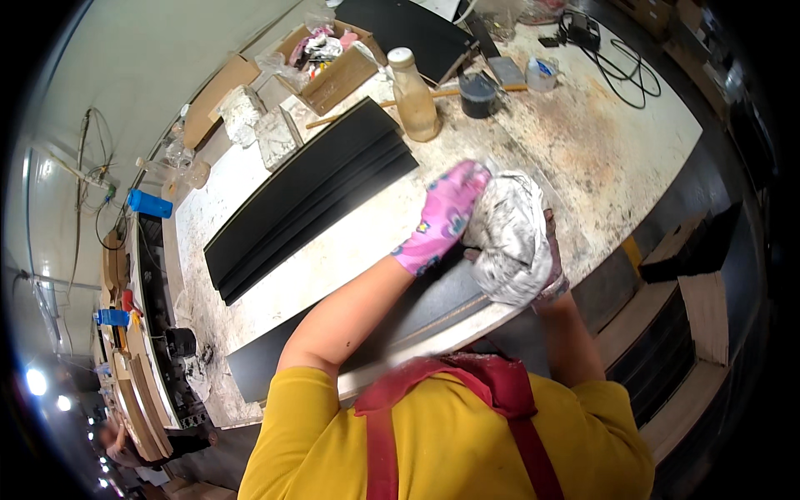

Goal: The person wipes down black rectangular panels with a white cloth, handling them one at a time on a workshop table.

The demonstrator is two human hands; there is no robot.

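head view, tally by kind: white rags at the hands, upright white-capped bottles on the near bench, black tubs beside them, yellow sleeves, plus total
Smudged white rag: 1
Upright white-capped bottle: 1
Black tub: 1
Yellow sleeves: 2
Total: 5

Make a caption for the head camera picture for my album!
Pink-gloved left hand and right hand hold a smudged white cloth at a messy table.

By the near edge of the counter (617, 158), the bunched cloth (510, 237) covers much of the right hand (554, 267) and hides the left hand's (446, 212) fingertips. The left forearm (342, 312) blocks part of the gray panel (433, 300). Along the far edge, the picture's top cuts off a black sheet (408, 37), and the box's (342, 81) jumbled contents are too small to tell. Past the left end, a person (121, 450) is blurred.
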